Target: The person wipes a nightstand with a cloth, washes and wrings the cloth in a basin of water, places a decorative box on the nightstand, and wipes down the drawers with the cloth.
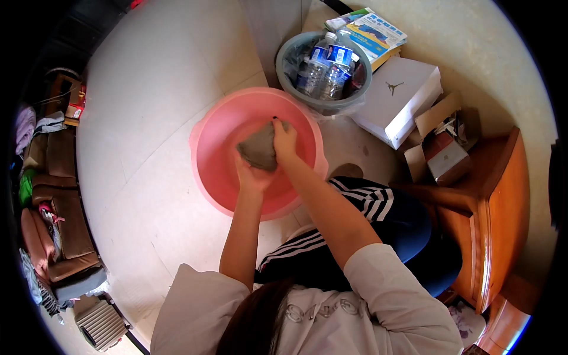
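A grey-green folded cloth [258, 148] is held between both hands above the inside of a pink plastic basin [207, 171]. My left hand [253, 174] cups the cloth from below, on the near left side. On the far right side, my right hand [285, 141] grips its edge, fingers curled around it. Both hands are within the basin's outline. Whether the cloth touches the bottom, or whether there is water in the basin, I cannot tell.
Beyond the basin stands a grey bin [283, 74] holding several plastic bottles [329, 65]. Books [378, 32], a white shoe box [393, 94] and an open cardboard box [441, 145] line the right. A wooden cabinet [497, 219] is nearby; a brown sofa [62, 163] stands left.
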The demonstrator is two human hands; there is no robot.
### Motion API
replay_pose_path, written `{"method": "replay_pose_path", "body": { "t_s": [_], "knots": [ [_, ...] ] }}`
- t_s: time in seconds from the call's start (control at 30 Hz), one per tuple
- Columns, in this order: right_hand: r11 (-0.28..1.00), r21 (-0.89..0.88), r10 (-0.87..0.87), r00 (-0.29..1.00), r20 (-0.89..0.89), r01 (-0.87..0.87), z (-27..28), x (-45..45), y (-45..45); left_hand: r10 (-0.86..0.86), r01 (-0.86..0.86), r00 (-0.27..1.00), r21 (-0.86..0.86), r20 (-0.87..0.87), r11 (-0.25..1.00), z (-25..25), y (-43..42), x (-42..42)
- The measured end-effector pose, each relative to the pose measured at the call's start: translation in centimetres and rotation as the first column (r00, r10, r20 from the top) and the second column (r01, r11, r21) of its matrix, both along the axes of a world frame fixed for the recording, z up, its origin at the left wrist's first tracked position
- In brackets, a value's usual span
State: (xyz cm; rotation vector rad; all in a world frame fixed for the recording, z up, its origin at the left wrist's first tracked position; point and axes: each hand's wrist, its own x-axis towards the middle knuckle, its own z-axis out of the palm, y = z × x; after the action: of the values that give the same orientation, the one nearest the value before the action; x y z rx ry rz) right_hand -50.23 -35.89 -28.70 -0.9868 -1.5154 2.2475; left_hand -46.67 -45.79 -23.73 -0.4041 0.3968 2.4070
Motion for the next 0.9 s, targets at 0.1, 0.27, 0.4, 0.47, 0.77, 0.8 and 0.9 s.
{"method": "replay_pose_path", "body": {
  "t_s": [0.1, 0.27, 0.4, 0.47, 0.77, 0.8, 0.9],
  "knots": [
    [0.987, 0.104, 0.132, 0.989, -0.07, -0.124, 2.3, 0.1, -0.4, 0.062, -0.05, 0.993, -0.119, 0.098, 0.992, 1.5, 0.7, 0.1],
    [0.935, -0.268, 0.195, 0.968, -0.158, -0.232, 3.0, -0.5, -0.6, 0.188, -0.169, 0.982, -0.318, 0.032, 0.933, 0.4, 0.8, -1.5],
    [0.694, -0.597, 0.411, 0.903, -0.129, -0.401, 3.1, -0.7, 0.9, 0.145, -0.194, 0.976, -0.335, -0.165, 0.922, -0.7, 0.3, -1.1],
    [0.604, -0.706, 0.41, 0.904, -0.122, -0.37, 3.0, -0.3, 1.2, 0.316, -0.355, 0.935, -0.506, -0.165, 0.786, -2.9, 0.5, -2.0],
    [0.666, -0.729, 0.366, 0.921, 0.137, -0.156, 6.5, 1.8, -0.4, 0.159, -0.57, 0.822, -0.78, -0.547, 0.258, -4.3, -1.3, -3.9],
    [0.609, -0.768, 0.378, 0.924, 0.058, -0.201, 6.1, 1.8, -0.5, 0.038, -0.606, 0.79, -0.771, -0.611, 0.198, -4.1, -1.5, -4.1],
    [0.593, -0.653, 0.381, 0.879, -0.289, -0.471, 0.5, 1.3, -2.2, -0.172, -0.653, 0.679, -0.694, -0.714, 0.303, -0.6, -0.5, -3.9]
  ]
}}
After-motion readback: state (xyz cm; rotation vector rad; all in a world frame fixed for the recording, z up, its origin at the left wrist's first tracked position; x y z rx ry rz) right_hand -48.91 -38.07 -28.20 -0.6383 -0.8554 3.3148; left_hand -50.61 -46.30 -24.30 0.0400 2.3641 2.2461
